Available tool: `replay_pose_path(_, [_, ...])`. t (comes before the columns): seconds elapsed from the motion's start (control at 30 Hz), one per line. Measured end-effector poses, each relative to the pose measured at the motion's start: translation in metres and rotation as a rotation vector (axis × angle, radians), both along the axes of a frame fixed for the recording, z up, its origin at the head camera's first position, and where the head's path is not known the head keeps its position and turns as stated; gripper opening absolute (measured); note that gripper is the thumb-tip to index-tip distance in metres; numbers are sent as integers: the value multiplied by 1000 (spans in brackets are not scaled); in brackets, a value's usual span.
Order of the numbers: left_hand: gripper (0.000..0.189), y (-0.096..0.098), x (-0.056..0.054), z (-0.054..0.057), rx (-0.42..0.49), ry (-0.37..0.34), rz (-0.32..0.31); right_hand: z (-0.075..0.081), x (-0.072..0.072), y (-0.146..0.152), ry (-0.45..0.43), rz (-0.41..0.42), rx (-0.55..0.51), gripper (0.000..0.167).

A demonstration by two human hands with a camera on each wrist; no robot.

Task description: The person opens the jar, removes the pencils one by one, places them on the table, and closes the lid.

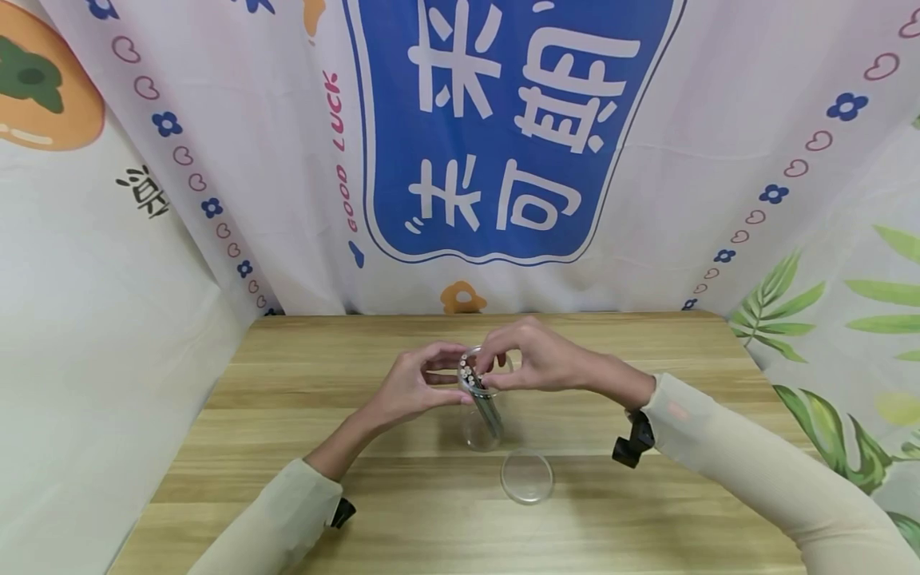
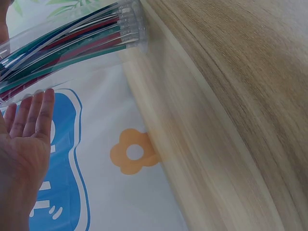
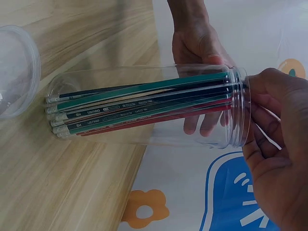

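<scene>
Cream sleeves, two of them, reach in from both sides, and at the left the left hand is half closed around one clear jar, thumb on one side and fingers on the other, near its mouth, probably to keep it steady. The jar seems to stand upright on the tabletop. Inside it lean the pencils, green, red and dark, perhaps because they are too few to fill it; I count at least five pale lower ends, but overlapping hides the exact number. Nearer to the person lies one round clear lid, flat, likely set apart so that the mouth is free. At the right, the right hand has its fingers bent at the mouth, beside the pencil tops; whether it pinches one, I cannot tell.
</scene>
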State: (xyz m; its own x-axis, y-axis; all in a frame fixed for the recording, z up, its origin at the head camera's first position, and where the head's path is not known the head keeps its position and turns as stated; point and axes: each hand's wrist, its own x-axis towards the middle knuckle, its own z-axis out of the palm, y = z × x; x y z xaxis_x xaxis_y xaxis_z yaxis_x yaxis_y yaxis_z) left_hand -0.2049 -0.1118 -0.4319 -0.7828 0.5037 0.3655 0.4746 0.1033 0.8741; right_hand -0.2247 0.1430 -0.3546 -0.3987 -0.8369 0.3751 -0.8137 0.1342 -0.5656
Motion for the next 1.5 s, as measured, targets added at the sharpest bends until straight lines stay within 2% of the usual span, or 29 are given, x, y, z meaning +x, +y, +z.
replay_pose_path(0.33, [63, 1, -1, 0, -1, -10, 3, -7, 1, 5, -65, -6, -112, 15])
replay_pose_path(0.63, [63, 1, -1, -1, -9, -7, 10, -8, 4, 8, -125, -46, -190, 15])
replay_pose_path(0.87, [63, 0, 1, 0, -9, -13, 10, -8, 6, 12, -178, -138, -190, 16])
replay_pose_path(1.03, [63, 0, 1, 0, -9, -8, 10, -6, 7, 14, -191, -159, -194, 15])
replay_pose_path(1.23, [64, -1, 0, -1, -12, -14, 16, -5, 7, 15, -246, -186, -199, 16])
replay_pose_path(1.5, [64, 0, 0, 0, -15, -17, 19, -3, 5, 17, -300, -183, -196, 17])
